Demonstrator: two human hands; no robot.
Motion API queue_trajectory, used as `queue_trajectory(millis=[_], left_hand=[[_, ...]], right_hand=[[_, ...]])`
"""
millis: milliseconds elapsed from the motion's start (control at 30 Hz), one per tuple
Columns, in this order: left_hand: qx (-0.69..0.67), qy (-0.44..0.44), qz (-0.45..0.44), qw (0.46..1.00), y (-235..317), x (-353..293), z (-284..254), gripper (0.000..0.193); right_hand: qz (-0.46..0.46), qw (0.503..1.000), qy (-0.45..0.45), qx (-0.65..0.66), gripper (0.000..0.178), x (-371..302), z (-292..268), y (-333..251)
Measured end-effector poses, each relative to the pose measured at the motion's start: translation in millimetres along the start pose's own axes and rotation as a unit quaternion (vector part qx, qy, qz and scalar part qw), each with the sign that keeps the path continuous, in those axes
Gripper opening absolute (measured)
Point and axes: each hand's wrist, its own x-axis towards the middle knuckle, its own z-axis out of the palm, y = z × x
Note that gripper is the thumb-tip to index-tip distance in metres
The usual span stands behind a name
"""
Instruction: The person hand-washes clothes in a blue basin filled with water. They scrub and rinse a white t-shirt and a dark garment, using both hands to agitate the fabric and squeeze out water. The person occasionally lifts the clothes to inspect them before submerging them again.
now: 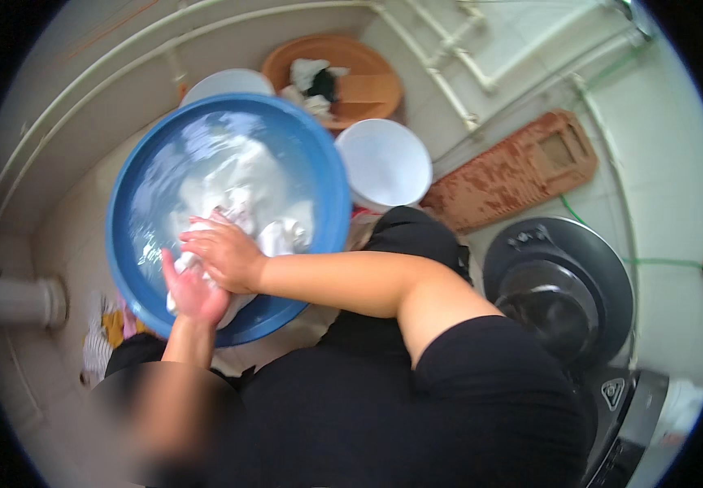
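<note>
A large round blue tub (pixel 335 191) holds water and white wet cloth (pixel 241 175), partly under the surface. Over the tub's near side, both of my hands meet on a bunched part of the cloth. My right hand (pixel 225 254) lies across it from above, fingers together and bent a little. Beneath and nearer to me, my left hand (pixel 198 294) grips the bunch with its palm side showing and thumb raised. Its fingers are partly hidden behind the cloth and the right hand.
A white bucket (pixel 384 163) stands right of the tub, and an orange-brown basin (pixel 367 93) with light and dark cloth lies beyond. A brown washboard (pixel 522 167) leans at the right by a dark round pan-like lid (pixel 559 289). Clothes (pixel 107 325) lie at the left; white pipes (pixel 83 89) line the wall.
</note>
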Motion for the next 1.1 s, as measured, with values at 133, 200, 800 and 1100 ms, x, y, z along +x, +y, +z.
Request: queue_trajectory(millis=[133, 200, 800, 1100], left_hand=[[0.036, -0.101, -0.043, 0.993, -15, -8, 11, 0.077], [0.034, -0.079, -0.054, 0.995, -24, -11, 19, 0.075], [0.038, -0.142, -0.028, 0.989, -35, -61, 22, 0.076], [0.029, -0.107, 0.021, 0.994, -36, -81, -9, 0.071]], right_hand=[[0.264, 0.961, 0.036, 0.076, 0.027, 1, -16, 29], [0.264, 0.955, 0.081, 0.108, 0.027, -14, -3, 27], [0.276, 0.956, -0.031, 0.097, 0.029, -1, -47, -25], [0.063, 0.998, -0.003, -0.001, 0.029, -35, -26, -67]])
